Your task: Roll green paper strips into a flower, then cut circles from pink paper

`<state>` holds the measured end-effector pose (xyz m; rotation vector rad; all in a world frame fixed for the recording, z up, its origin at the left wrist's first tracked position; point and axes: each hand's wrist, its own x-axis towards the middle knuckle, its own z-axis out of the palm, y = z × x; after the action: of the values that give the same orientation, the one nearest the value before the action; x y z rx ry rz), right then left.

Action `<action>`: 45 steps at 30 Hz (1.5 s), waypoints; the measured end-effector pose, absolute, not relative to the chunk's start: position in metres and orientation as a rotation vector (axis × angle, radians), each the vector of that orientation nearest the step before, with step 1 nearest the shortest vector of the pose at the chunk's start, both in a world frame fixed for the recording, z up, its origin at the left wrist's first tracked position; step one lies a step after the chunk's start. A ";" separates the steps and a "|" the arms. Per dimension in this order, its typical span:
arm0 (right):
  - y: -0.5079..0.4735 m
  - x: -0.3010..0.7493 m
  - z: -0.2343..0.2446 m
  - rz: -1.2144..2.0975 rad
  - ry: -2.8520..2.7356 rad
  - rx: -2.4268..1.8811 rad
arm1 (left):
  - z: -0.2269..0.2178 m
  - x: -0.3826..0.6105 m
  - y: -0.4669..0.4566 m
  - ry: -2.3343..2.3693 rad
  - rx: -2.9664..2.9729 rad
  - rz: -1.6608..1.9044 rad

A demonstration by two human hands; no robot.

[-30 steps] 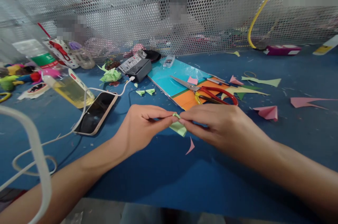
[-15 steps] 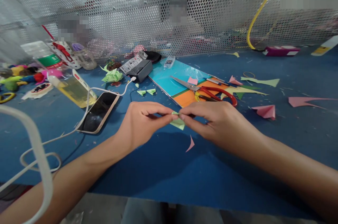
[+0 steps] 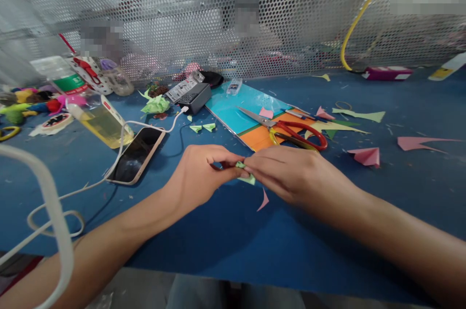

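Head view shows the left hand [image 3: 202, 173] and right hand [image 3: 294, 173] pinching a small light-green paper piece [image 3: 248, 180] near frame centre, apparently mid-fold; the next move likely calls for even fingertip pressure.

The left hand [image 3: 198, 171] and right hand [image 3: 296, 173] pinch green paper [image 3: 249, 180] (partly hidden) over the blue table [image 3: 204, 241]; scissors [image 3: 270, 122] lie just beyond the right hand.

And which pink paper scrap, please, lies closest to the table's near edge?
The curved pink sliver, on the near side of the right hand; the others, including the folded pink piece, lie farther back.
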<state>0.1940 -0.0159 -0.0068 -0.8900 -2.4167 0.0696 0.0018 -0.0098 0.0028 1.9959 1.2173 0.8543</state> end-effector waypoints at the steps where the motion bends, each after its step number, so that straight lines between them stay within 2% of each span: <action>1: -0.016 0.194 -0.007 0.075 -2.420 -0.859 | 0.003 0.002 -0.010 1.195 2.015 0.861; 7: -0.018 0.191 -0.006 0.198 -2.277 -0.952 | 0.002 0.002 -0.010 1.208 2.072 0.901; 17: -0.018 0.193 -0.005 0.209 -2.474 -0.779 | -0.003 0.003 -0.011 1.279 2.155 0.809; 27: -0.011 0.192 -0.004 0.273 -2.209 -0.851 | -0.002 0.003 -0.011 1.019 2.321 1.077; 38: -0.008 0.194 -0.005 0.194 -2.273 -0.785 | -0.001 -0.002 -0.006 1.123 2.048 0.864; 45: -0.014 0.190 -0.001 0.300 -2.131 -1.016 | 0.001 0.003 -0.009 1.147 2.026 0.876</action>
<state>0.1900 -0.0143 -0.0014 -1.0158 -2.1314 0.3000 0.0028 -0.0087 0.0008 2.0259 1.1475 0.8762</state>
